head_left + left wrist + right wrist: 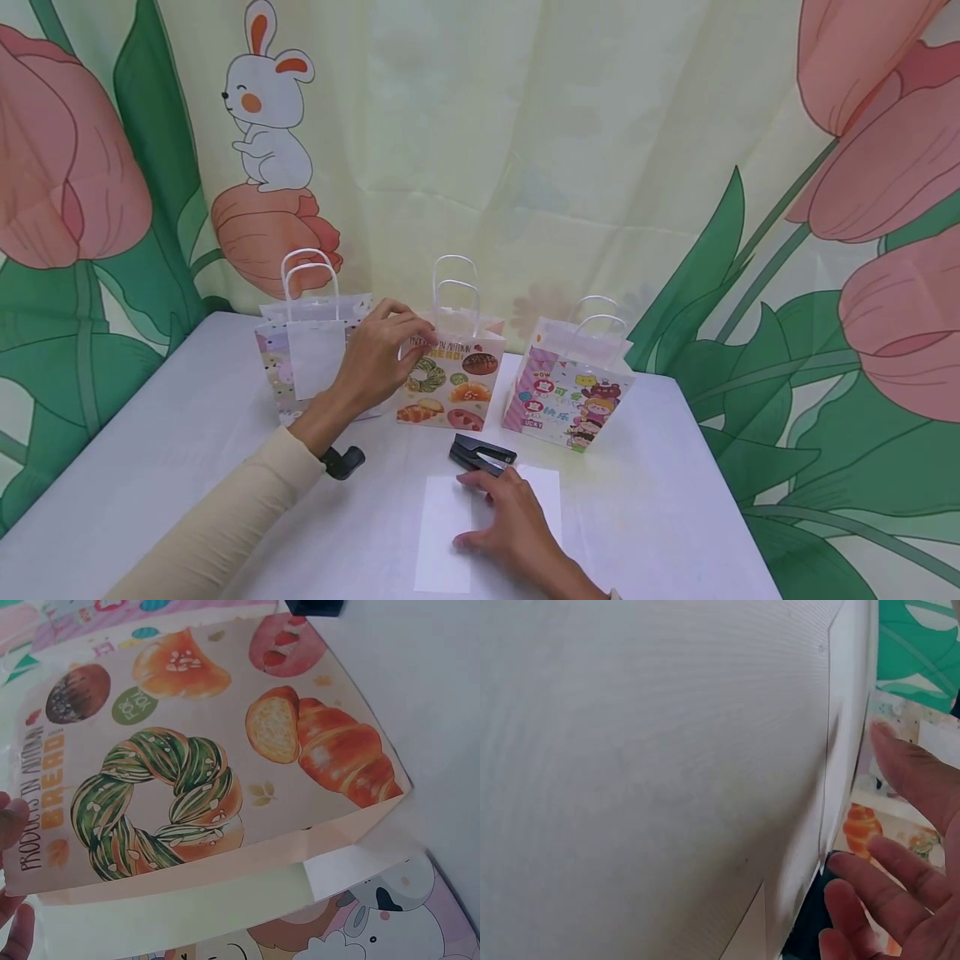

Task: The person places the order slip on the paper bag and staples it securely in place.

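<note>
At its upper left edge, the bread-print paper bag (450,383) (285,817) is pinched by my left hand (382,354) (13,877), thumb on the front and fingers at the side. My right hand (513,525) (907,885) hovers over white paper (442,537), fingers spread and slightly bent, holding nothing. Just beyond its fingertips a black stapler (468,454) (810,922) lies on the table. A second white piece of paper (551,492) shows at the right hand's far side, partly hidden by it.
To the left stands a pastel bag (273,367) with a white card (315,358) on its front, partly behind my left forearm. A pink cartoon bag (566,400) stands to the right. Behind the white table (660,500) hangs a floral curtain (525,167).
</note>
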`<state>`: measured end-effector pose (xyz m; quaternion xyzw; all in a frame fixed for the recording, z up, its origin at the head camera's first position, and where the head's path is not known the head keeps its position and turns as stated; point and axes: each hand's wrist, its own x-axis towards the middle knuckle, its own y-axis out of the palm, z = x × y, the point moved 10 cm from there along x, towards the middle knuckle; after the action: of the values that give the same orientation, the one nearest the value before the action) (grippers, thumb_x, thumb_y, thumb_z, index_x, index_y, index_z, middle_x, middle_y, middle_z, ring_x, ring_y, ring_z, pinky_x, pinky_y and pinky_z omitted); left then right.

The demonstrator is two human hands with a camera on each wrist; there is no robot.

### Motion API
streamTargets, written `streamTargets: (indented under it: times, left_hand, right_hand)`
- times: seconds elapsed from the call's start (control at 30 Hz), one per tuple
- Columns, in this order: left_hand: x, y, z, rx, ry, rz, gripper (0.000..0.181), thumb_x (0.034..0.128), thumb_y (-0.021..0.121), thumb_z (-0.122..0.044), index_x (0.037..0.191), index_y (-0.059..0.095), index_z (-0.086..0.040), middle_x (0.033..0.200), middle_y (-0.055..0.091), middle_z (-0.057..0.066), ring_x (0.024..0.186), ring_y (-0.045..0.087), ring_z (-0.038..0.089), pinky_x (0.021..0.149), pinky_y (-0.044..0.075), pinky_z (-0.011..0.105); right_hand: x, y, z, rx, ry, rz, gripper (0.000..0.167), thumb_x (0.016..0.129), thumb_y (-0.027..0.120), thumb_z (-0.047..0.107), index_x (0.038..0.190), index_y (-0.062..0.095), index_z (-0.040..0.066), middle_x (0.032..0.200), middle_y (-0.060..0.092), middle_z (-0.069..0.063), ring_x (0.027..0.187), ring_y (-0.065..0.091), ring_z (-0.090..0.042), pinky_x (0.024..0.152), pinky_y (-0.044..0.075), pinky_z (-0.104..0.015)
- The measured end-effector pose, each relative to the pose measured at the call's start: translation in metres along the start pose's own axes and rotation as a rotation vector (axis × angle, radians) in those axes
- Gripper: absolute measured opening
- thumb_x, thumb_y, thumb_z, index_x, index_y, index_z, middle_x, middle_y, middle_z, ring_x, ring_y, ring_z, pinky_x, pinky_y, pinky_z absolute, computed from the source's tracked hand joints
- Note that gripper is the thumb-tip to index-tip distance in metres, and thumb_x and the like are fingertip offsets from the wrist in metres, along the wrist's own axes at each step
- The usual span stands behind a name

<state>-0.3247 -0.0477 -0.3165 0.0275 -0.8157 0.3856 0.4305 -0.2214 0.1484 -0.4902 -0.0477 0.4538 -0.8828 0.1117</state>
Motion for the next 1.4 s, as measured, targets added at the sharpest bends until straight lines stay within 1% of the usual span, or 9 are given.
streamTargets:
  times: [0.23,0.47,0.57,0.7,0.8,0.87,0.93,1.07,1.4]
  left_hand:
    - [0.0,0.001,0.0,0.0,-0.001,0.001,0.017,0.087,0.089,-0.015,0.103,0.083,-0.015,0.104,0.083,0.002,0.102,0.061,0.02,0.09,0.057,0.041]
    - [0.001,0.001,-0.001,0.0,-0.005,0.0,0.018,0.0862,0.09,-0.016,0.103,0.083,-0.015,0.106,0.083,0.002,0.102,0.061,0.02,0.092,0.058,0.042]
    - [0.001,0.001,-0.001,-0.001,-0.003,-0.001,0.018,0.086,0.09,-0.015,0.103,0.083,-0.015,0.106,0.083,0.002,0.102,0.061,0.02,0.092,0.058,0.042]
    - [0.0,0.001,-0.002,-0.004,-0.003,0.001,0.018,0.086,0.09,-0.015,0.102,0.083,-0.015,0.105,0.083,0.002,0.102,0.061,0.02,0.092,0.057,0.042]
    - [0.0,0.001,-0.002,-0.005,-0.003,0.001,0.018,0.086,0.09,-0.015,0.102,0.083,-0.015,0.106,0.083,0.002,0.103,0.061,0.02,0.092,0.057,0.042]
    - [0.0,0.001,-0.002,-0.005,-0.002,0.002,0.018,0.0859,0.09,-0.015,0.102,0.083,-0.015,0.106,0.083,0.002,0.103,0.061,0.02,0.092,0.058,0.042]
    - [0.0,0.001,-0.002,-0.006,-0.001,0.002,0.018,0.0859,0.09,-0.015,0.102,0.084,-0.015,0.106,0.083,0.002,0.103,0.061,0.02,0.092,0.058,0.042]
    - [0.0,0.001,-0.001,-0.006,0.002,0.001,0.016,0.0867,0.089,-0.015,0.102,0.083,-0.015,0.105,0.083,0.001,0.104,0.062,0.02,0.093,0.058,0.043]
    - [0.0,0.001,-0.002,-0.006,0.004,-0.004,0.016,0.0869,0.089,-0.015,0.101,0.084,-0.015,0.105,0.083,0.001,0.104,0.061,0.02,0.092,0.058,0.042]
  right_hand:
    - [-0.001,0.006,0.003,-0.097,0.006,0.017,0.072,0.06,0.105,0.033,0.126,0.076,0.029,0.118,0.076,0.001,0.101,0.053,-0.017,0.084,0.044,-0.035]
    - [-0.001,0.006,0.006,-0.116,-0.014,0.017,0.07,0.063,0.103,0.028,0.127,0.075,0.027,0.127,0.076,0.003,0.11,0.055,-0.017,0.094,0.049,-0.043]
    - [-0.001,0.007,0.007,-0.069,-0.038,0.034,0.069,0.066,0.102,0.023,0.129,0.074,0.026,0.113,0.075,0.007,0.103,0.055,-0.013,0.091,0.048,-0.04]
    - [-0.002,0.009,0.009,0.013,-0.078,0.065,0.066,0.071,0.099,0.014,0.13,0.073,0.024,0.091,0.062,0.013,0.088,0.052,-0.006,0.086,0.044,-0.035]
    - [-0.002,0.009,0.011,0.069,-0.101,0.073,0.064,0.072,0.097,0.009,0.129,0.073,0.023,0.091,0.061,0.012,0.084,0.054,-0.004,0.086,0.044,-0.032]
    - [-0.002,0.008,0.01,0.114,-0.094,0.074,0.063,0.072,0.097,0.006,0.128,0.074,0.023,0.097,0.065,0.009,0.08,0.056,-0.003,0.082,0.044,-0.028]
    - [-0.002,0.007,0.009,0.151,-0.078,0.064,0.06,0.073,0.096,0.004,0.126,0.075,0.023,0.112,0.07,0.003,0.079,0.057,-0.002,0.08,0.049,-0.024]
    - [0.0,0.003,0.007,0.21,-0.042,0.029,0.052,0.074,0.094,0.001,0.12,0.079,0.021,0.141,0.064,-0.007,0.079,0.06,-0.003,0.073,0.056,-0.019]
    - [0.004,-0.003,-0.003,0.305,0.068,-0.004,0.04,0.077,0.092,-0.001,0.109,0.084,0.022,0.142,0.061,-0.01,0.081,0.063,-0.009,0.073,0.058,-0.018]
